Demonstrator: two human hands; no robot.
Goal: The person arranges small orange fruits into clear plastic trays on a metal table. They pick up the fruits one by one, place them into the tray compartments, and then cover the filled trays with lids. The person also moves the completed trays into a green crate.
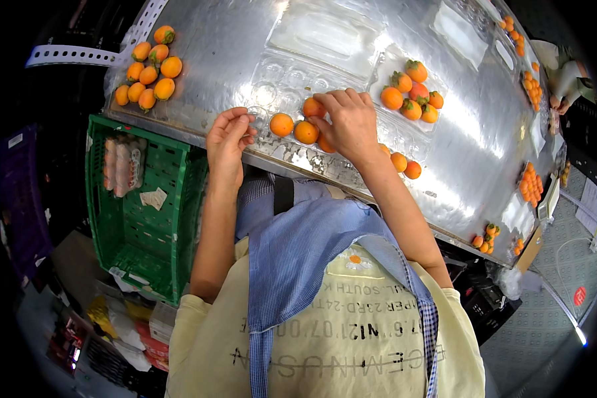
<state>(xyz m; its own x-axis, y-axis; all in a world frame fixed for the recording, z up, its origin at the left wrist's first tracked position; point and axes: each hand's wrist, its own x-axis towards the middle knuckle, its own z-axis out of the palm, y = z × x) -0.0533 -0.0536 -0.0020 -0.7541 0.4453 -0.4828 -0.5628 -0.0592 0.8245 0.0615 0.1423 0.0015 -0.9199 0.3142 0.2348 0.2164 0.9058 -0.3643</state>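
Observation:
My right hand [349,122] has its thumb and fingertips around an orange persimmon [314,107] over a clear plastic tray [283,82] with round hollows. More persimmons [281,124] sit in a row along the tray's near side, partly hidden by my right hand. My left hand [231,139] is at the tray's left end, fingers curled, with the thumb and fingertips by the clear rim. Whether they pinch the rim cannot be made out. To the right of my right forearm, a few persimmons [399,162] lie near the metal table's front edge.
The metal table [204,64] carries a pile of persimmons [149,74] at left and a lined tray of persimmons [411,97] at right. Clear lids [323,35] lie behind. A green crate [179,219] with egg cartons [124,164] stands below left. Another person's hands [559,104] are far right.

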